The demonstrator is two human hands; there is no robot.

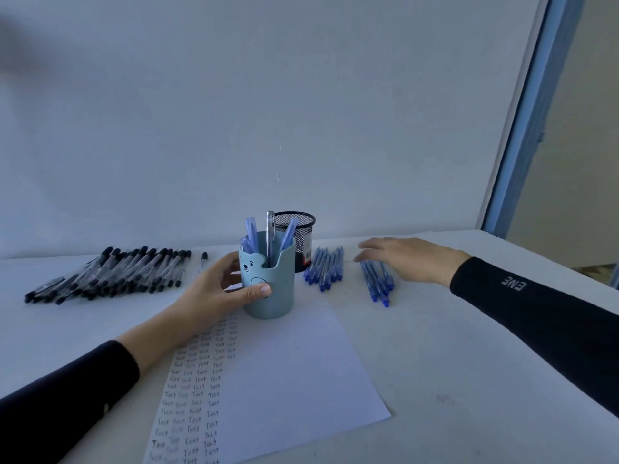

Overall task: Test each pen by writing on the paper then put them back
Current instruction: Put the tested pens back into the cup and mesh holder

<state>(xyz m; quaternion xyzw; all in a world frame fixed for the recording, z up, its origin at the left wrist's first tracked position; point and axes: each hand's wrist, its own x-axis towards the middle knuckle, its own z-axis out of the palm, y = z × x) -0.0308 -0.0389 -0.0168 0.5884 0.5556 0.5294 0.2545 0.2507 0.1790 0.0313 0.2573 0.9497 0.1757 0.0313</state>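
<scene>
From the head camera I see my left hand (217, 289) wrapped round the blue cup (271, 296): the thumb lies across its front and the fingers curl round its left side. The cup stands upright on the top edge of the paper (284, 370), which runs back from this hand towards me with rows of "Test" written under my wrist. A few pens (270, 232) stick up out of the cup, above my thumb. Just behind the cup is a black mesh holder (303, 236).

Left of this hand lies a long row of black pens (110, 274), with a single pen (202, 261) just beyond my fingers.

My right hand (402, 259) is flat and open, fingers straight, holding nothing. Right under its fingertips is a small bunch of blue pens (376, 283); I cannot tell whether it touches them. A second bunch of blue pens (324, 267) lies between this hand and the mesh holder, all on the white table (469, 363).
</scene>
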